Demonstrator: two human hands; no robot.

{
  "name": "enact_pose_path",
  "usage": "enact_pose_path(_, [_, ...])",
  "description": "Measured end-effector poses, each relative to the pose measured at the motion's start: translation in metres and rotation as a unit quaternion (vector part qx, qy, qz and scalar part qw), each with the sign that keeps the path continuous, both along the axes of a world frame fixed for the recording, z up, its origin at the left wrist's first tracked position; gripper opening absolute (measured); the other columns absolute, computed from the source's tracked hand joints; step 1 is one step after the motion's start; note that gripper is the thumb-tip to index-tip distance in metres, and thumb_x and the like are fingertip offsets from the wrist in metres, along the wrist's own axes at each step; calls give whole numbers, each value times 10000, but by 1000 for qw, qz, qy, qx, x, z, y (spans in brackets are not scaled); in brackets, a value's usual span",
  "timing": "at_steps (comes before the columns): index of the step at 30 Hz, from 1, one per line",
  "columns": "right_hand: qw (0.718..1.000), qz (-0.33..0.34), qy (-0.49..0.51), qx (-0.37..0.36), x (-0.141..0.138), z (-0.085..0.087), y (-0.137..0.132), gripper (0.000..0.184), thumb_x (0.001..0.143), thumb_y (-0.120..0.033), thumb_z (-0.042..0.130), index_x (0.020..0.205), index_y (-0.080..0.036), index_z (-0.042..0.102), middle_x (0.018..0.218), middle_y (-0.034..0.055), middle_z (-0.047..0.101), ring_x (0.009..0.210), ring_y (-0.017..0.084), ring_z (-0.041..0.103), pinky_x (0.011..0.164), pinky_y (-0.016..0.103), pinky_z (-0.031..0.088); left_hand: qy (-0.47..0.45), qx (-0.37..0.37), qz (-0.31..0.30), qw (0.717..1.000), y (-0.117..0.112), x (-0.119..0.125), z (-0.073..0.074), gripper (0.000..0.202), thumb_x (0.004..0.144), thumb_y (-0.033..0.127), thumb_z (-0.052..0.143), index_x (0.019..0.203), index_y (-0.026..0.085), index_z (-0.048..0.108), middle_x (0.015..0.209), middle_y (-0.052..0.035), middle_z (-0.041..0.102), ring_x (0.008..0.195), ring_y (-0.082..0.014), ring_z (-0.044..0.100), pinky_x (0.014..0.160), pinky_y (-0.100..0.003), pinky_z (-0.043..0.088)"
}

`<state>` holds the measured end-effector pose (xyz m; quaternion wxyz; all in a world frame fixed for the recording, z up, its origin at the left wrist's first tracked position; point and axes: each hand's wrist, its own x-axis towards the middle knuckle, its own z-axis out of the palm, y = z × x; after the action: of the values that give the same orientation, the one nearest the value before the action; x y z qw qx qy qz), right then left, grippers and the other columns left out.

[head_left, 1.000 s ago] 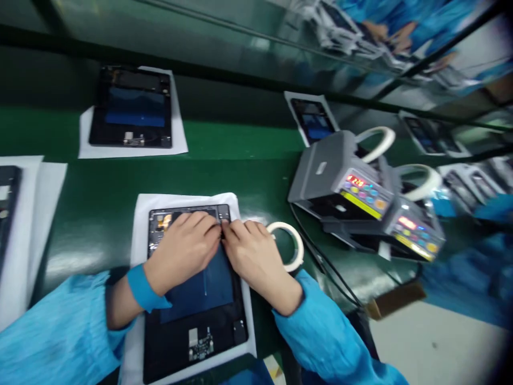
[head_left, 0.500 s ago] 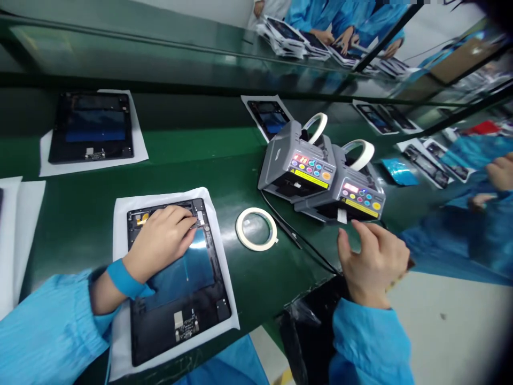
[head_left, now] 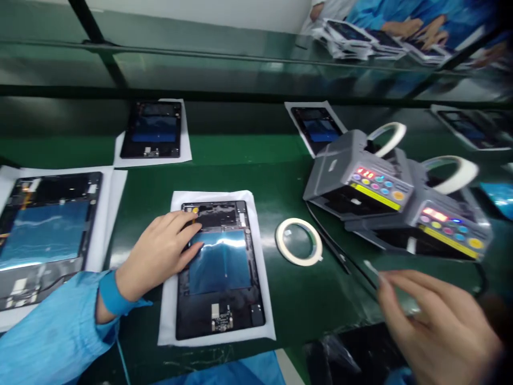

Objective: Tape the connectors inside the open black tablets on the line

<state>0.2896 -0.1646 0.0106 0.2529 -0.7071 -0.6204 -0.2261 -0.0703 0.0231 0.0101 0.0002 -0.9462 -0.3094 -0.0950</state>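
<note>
My left hand rests over the upper left edge of an opened tablet, its fingers stretched out and the thumb apart. Blue film covers the tablet's middle, and a small circuit board shows near the bottom. Under the tablet lies a white sheet. Between thumb and forefinger, my right hand pinches a short strip of white tape, held in the air in front of two grey tape dispensers. A roll of tape lies flat to the right of the tablet.
Another opened tablet lies on white sheets at the left. Further tablets sit at the back, one at left and one behind the dispensers. A black cable runs across the table. Beyond the shelf, co-workers' hands are among stacked tablets.
My right hand has moved away from the dispenser's outlet with a strip of tape. My left hand has shifted from the tablet's upper right to its left edge. The view has swung left.
</note>
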Motion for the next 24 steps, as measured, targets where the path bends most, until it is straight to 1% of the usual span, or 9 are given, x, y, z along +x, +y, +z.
enact_pose_path(2, [992,110,13,-60,-44,7,22,69,809,-191,626,873,-213,641,864,42,684,738,158,639,682,291,512,14,-8,21,1000,0,-18,-2,294,912,329,510,1103,129,610,1208,-154,573,1104,-311,530,865,-448,484])
enact_pose_path(3, [983,164,15,-77,-65,9,36,71,824,-180,604,888,-196,633,872,38,682,753,146,638,699,277,509,19,-13,26,999,1,-24,-4,312,907,347,526,1116,127,601,1221,-154,565,1116,-310,521,877,-443,479])
enact_pose_path(5, [966,240,16,-92,-101,10,70,86,837,-171,581,907,-183,630,885,33,681,770,133,633,707,257,498,23,-22,28,999,5,-29,-10,376,893,382,554,1166,124,573,1260,-152,540,1153,-311,491,912,-439,457])
enact_pose_path(8, [952,287,18,-108,-143,1,124,130,838,-156,552,939,-178,630,918,30,678,783,131,629,685,247,481,26,-44,31,998,8,-28,-17,478,882,436,563,1249,134,514,1315,-143,498,1174,-312,462,950,-454,413])
enact_pose_path(11, [950,285,9,-130,-174,-14,166,154,835,-161,527,948,-169,630,917,28,674,759,123,624,621,234,453,20,-60,38,997,8,-26,-20,511,884,471,541,1268,138,494,1328,-138,485,1172,-309,449,977,-473,369])
enact_pose_path(13, [950,279,2,-140,-187,-24,184,149,837,-172,522,936,-166,633,900,25,673,747,118,621,587,227,432,18,-68,42,997,7,-26,-22,515,881,480,538,1266,140,493,1326,-135,485,1182,-304,437,996,-476,343])
enact_pose_path(15, [950,280,-4,-139,-195,-32,193,142,842,-171,520,925,-164,634,885,23,673,749,116,621,581,222,421,14,-76,47,996,5,-27,-24,518,877,493,537,1259,146,496,1331,-128,482,1194,-297,427,1010,-473,325])
enact_pose_path(19, [950,286,-13,-124,-197,-40,195,144,848,-169,524,942,-160,633,885,21,677,760,114,624,629,221,433,-3,-81,54,995,3,-28,-27,517,874,502,535,1244,143,504,1345,-125,473,1197,-293,424,1009,-470,326])
enact_pose_path(24, [947,295,-28,-122,-195,-40,194,114,842,-176,550,919,-159,632,883,11,682,746,118,620,658,226,433,-18,-83,49,995,3,-27,-28,496,892,481,506,1239,125,504,1342,-131,480,1186,-297,430,996,-478,333])
